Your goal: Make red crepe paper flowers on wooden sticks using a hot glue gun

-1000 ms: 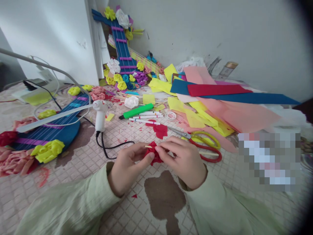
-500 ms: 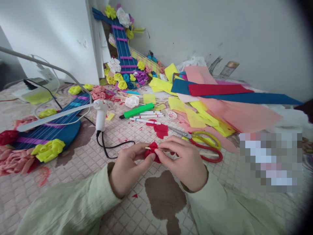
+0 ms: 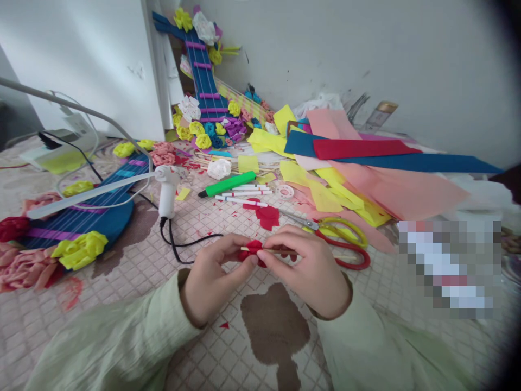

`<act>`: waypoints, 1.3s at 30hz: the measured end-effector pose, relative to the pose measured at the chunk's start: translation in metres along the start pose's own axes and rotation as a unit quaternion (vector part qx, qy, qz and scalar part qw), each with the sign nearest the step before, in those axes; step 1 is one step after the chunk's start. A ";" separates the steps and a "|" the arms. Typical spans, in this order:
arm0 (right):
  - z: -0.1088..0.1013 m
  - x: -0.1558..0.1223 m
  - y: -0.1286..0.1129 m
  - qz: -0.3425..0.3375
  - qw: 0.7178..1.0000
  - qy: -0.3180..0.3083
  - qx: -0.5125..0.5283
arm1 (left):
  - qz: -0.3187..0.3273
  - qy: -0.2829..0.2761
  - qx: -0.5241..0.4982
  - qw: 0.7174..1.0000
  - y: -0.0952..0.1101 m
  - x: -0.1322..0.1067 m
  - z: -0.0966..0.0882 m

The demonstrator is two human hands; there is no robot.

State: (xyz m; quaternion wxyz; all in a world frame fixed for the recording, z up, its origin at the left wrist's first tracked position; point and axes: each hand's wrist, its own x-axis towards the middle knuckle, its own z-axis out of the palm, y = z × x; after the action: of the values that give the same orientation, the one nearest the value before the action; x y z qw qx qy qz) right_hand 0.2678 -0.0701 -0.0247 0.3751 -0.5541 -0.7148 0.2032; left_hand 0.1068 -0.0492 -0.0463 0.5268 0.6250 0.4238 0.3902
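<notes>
A small piece of red paper [image 3: 252, 251] is wound around a thin wooden stick [image 3: 248, 249] just above the patterned floor mat, low in the middle of the view. My left hand [image 3: 211, 279] pinches the paper from the left with thumb and fingers closed. My right hand [image 3: 311, 271] pinches the stick and paper from the right; its fingers cover the rest of the stick. Another red paper scrap [image 3: 267, 216] lies just beyond my hands.
Red and yellow scissors [image 3: 340, 239] lie right of my hands. A white glue gun [image 3: 166, 190] with a black cord stands to the left. A green marker [image 3: 228, 184], pens, coloured paper sheets [image 3: 366, 179] and blue paper guitars with paper flowers [image 3: 81, 217] surround the spot.
The red paper has been wound tighter on the stick and looks smaller. My right fingers have shifted slightly along the stick; both hands stay in the same place.
</notes>
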 end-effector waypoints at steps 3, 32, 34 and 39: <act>-0.001 0.000 0.000 -0.004 1.000 -0.002 0.007 | -0.026 -0.016 -0.036 0.999 0.003 0.002 -0.001; 0.003 0.000 -0.002 -0.014 0.998 -0.061 0.014 | -0.038 0.014 -0.021 0.999 0.006 0.007 -0.003; 0.003 0.000 -0.002 -0.009 0.998 -0.059 0.017 | -0.039 0.014 -0.022 0.999 0.005 0.007 -0.003; 0.002 0.000 -0.003 0.010 0.998 -0.057 0.027 | -0.058 0.030 -0.060 0.996 0.003 0.008 -0.003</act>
State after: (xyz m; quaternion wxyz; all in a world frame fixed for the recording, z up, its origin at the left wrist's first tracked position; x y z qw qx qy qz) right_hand 0.2642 -0.0702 -0.0243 0.3468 -0.5386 -0.7236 0.2571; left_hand 0.1066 -0.0406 -0.0430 0.5721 0.5545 0.4507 0.4026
